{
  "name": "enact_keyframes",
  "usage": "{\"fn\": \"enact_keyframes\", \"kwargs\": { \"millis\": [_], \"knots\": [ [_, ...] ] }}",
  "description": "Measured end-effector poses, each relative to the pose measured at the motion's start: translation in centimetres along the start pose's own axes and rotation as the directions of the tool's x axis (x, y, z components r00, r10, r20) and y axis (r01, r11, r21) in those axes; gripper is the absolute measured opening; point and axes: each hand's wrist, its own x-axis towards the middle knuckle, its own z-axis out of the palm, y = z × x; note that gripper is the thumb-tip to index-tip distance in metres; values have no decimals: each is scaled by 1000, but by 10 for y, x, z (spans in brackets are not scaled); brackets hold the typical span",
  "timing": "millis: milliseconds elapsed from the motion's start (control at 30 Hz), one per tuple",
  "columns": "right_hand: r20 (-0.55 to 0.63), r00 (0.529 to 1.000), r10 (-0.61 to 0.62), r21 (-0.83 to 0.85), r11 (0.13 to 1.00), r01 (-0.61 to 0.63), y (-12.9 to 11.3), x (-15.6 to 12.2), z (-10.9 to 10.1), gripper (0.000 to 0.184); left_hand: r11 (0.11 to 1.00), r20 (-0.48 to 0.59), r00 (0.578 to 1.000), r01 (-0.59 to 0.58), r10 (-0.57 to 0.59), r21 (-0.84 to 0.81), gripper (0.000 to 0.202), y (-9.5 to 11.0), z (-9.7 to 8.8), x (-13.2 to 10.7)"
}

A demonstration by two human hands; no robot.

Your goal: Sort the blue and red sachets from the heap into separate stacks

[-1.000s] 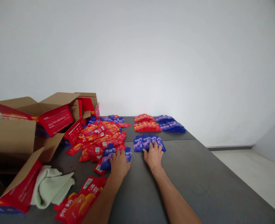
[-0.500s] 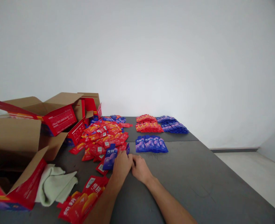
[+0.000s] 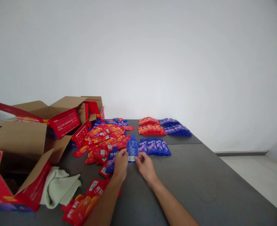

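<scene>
Between my two hands a blue pouch (image 3: 132,149) stands upright, its printed back and barcode facing me. My left hand (image 3: 120,164) is closed at its left edge. A second blue pouch (image 3: 111,160), front side showing, sticks out at the left of that hand; whether the fingers also grip it is hidden. My right hand (image 3: 146,166) pinches the upright pouch at its lower right corner. Just behind lies a row of overlapping blue pouches (image 3: 155,147). Left of my hands spreads a loose heap of red pouches (image 3: 110,138).
Farther back are stacked rows of red pouches (image 3: 151,129) and blue pouches (image 3: 178,129). Open cartons (image 3: 65,122) stand along the left, with a pale cloth (image 3: 60,186) beside the nearest. Several red pouches (image 3: 83,207) lie near my left forearm on the dark table (image 3: 199,182).
The blue pouch between my hands has come into view, raised with its back toward me. My hands have moved slightly apart. The whole view has shifted a little.
</scene>
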Motion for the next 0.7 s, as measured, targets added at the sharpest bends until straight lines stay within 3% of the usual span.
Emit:
{"fn": "enact_keyframes", "kwargs": {
  "millis": [100, 233, 467, 700],
  "knots": [
    [94, 992, 89, 92, 991, -98, 1, 1, -4, 31, 994, 46, 998, 48, -43, -94, 26, 5, 2, -3],
    [81, 984, 159, 192, 966, -172, 3, 4, -7, 33, 984, 225, 967, 148, -122, -103, 32, 7, 2, -5],
    [24, 988, 150, 206, 967, -152, -4, 4, -9, 35, 991, 186, 975, 129, -124, -19, 27, 7, 2, -6],
    [-66, 995, 77, 239, 969, -60, -5, 9, -19, 40, 980, 332, 924, 199, -192, 14, 25, 10, 7, -10]
  ]
}}
